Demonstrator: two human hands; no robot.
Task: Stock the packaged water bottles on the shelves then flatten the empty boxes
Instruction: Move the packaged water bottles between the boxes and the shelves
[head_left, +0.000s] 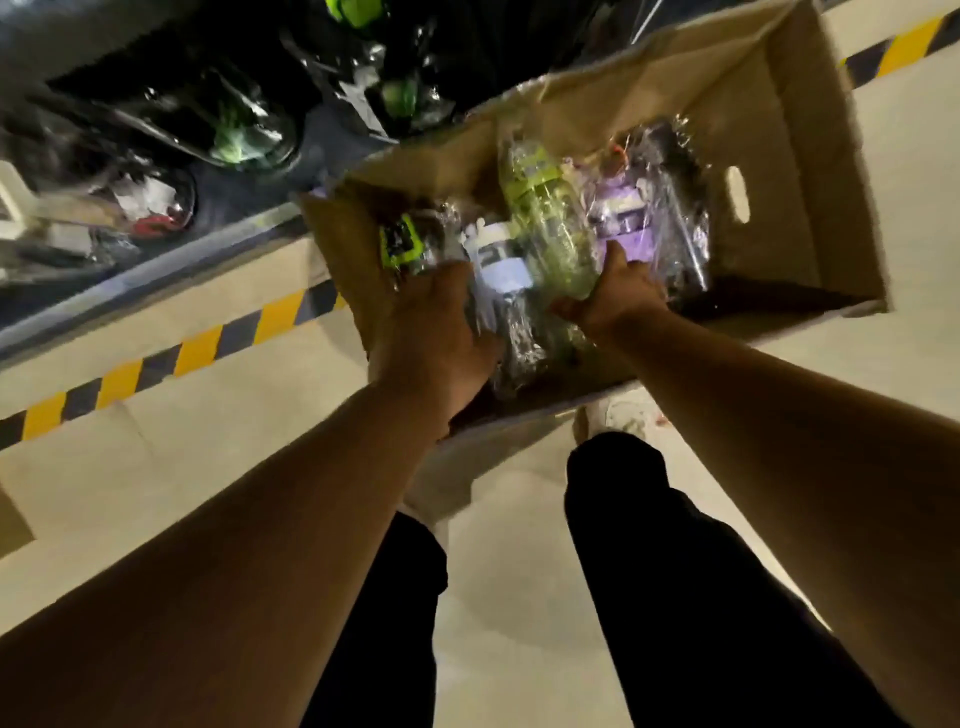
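Head view: left hand (436, 332) fingers curled on white-capped bottle (498, 260) in cardboard box (779, 156); right hand (618, 296) against green bottle (550, 223), grip not discernible. Slippery wrap to be gripped firmly.

The box (779, 130) in front of me is plain tan cardboard. Inside it, under glossy clear wrap, are a lime-green bottle (545, 218), a lilac bottle (626, 221), a white-and-pale-blue bottle (498, 260) and a black bottle (402, 247) with a neon-yellow label. The floor (156, 467) is cream, crossed by a yellow-and-black hazard stripe (197, 353). My trousers (675, 571) are black.
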